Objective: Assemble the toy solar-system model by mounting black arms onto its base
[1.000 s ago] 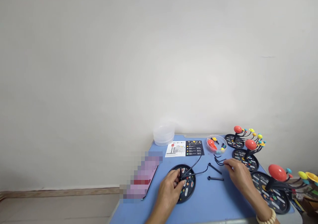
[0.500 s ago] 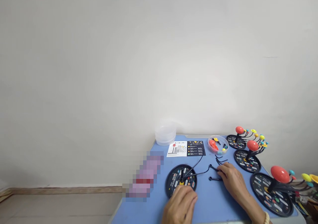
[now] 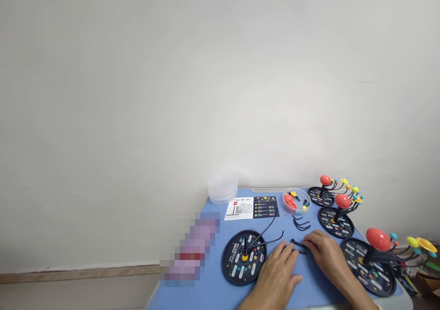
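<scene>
My left hand (image 3: pixel 277 275) lies palm down on the blue table with its fingers stretched out, over part of a black rod. My right hand (image 3: pixel 323 250) is to its right, with fingers pinched at the end of a black rod (image 3: pixel 298 242) that has a ring at its other end. A second rod (image 3: pixel 301 251) lies just below, partly under my left fingers. Left of my hands is a round black base (image 3: pixel 237 266) with a short post and two curved arms (image 3: pixel 271 241). Several thin curved black arms (image 3: pixel 301 224) lie beyond my hands.
Three assembled planet models (image 3: pixel 377 240) stand along the right side. A clear dish (image 3: pixel 296 202) of coloured parts and a printed sheet (image 3: pixel 240 208) lie at the back, beside stacked clear containers (image 3: pixel 222 188). A blurred pink item (image 3: pixel 195 246) is at the left edge.
My left hand has left the round base and moved right, beside my right hand, with its fingers spread. My right hand stays at the rods. The whole view has shifted slightly.
</scene>
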The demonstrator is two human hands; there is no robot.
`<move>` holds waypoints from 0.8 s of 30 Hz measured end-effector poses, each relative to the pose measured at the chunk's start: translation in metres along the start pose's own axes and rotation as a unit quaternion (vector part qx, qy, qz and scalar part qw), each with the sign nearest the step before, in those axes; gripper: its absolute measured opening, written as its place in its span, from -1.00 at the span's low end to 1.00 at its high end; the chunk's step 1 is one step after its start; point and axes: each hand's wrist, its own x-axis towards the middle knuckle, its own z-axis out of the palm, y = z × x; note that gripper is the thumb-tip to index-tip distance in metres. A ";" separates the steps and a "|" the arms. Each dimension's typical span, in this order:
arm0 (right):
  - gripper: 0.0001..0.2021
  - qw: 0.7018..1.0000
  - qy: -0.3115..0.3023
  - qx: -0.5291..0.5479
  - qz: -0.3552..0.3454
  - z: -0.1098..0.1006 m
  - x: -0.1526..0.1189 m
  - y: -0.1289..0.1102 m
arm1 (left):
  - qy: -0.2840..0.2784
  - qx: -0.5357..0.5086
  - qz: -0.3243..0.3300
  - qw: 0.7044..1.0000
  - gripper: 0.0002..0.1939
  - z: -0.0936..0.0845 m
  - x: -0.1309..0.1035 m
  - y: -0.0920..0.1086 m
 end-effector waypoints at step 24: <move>-0.77 0.976 -0.020 -0.187 -0.114 0.010 0.030 0.010 | 0.095 -0.028 0.065 0.993 -0.83 -0.016 -0.013 0.004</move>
